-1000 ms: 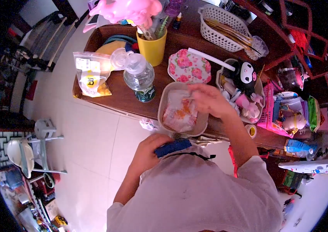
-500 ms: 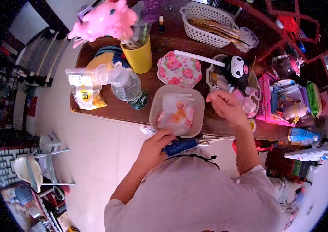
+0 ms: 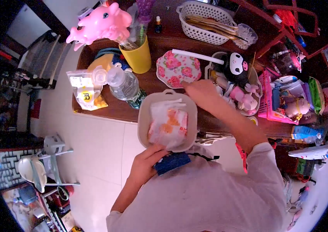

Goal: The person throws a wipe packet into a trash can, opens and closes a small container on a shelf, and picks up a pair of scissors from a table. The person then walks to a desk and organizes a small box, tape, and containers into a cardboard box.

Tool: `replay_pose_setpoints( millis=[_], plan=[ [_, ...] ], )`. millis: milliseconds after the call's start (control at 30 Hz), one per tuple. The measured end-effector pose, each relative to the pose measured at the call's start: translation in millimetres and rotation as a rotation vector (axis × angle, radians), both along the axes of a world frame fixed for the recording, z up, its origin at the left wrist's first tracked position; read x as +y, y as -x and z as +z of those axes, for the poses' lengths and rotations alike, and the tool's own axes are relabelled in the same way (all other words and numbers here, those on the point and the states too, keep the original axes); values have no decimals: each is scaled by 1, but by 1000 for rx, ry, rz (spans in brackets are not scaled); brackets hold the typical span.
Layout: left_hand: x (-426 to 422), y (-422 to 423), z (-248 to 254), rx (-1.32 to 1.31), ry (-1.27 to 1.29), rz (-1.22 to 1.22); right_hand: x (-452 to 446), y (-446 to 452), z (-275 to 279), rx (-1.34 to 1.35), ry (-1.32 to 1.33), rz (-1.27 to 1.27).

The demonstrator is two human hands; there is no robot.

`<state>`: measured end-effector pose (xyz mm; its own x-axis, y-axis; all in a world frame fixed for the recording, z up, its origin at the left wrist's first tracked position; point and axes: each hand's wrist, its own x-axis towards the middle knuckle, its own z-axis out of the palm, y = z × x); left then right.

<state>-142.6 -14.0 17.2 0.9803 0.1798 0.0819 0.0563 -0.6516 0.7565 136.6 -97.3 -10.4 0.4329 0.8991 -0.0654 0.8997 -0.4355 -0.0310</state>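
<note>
Over a smooth brown tabletop (image 3: 119, 111), the left hand (image 3: 147, 164) grips a round-cornered tub (image 3: 143, 118).

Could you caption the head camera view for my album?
Left hand at the near rim of a beige container, right hand at the edge of a flowered tray.

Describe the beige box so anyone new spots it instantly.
Find the dark wooden table and go to its near edge. There, with the left hand at its near rim, is the beige box, rounded-square and open-topped, a pale packet inside. Unlike the flowered plate beyond it, it is plain, with a small loop on its far rim.
</note>
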Motion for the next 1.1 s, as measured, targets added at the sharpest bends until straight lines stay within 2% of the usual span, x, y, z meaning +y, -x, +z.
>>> replay_pose_setpoints(
  millis=[167, 267, 333, 533, 633, 733, 867, 933, 1100],
  plan=[
    [-1, 6, -5, 106, 70, -4, 15, -10, -1, -168, 47, 160],
    [-3, -5, -6, 79, 48, -18, 7, -16, 29, -133, -54, 145],
    [-2, -15, -9, 65, 29, -25, -5, -8, 64, 49, -250, 195],
    [14, -64, -34, -4, -72, -33, -48, 40, 110, 26, -263, 205],
    [26, -95, -41, -31, -62, -27, -52, 42, 82, 3, -152, 215],
    [30, -111, -38, -32, -79, -19, -44, 33, 41, -96, -263, 225],
    [29, -112, -45, -83, -117, 57, -32, 27, 40, -129, -245, 166],
    [28, -107, -42, -58, -80, 29, -29, 26, 38, -138, -263, 146],
    [27, -110, -48, -188, -45, 14, -24, 25, 20, -210, -245, 145]
  ],
)
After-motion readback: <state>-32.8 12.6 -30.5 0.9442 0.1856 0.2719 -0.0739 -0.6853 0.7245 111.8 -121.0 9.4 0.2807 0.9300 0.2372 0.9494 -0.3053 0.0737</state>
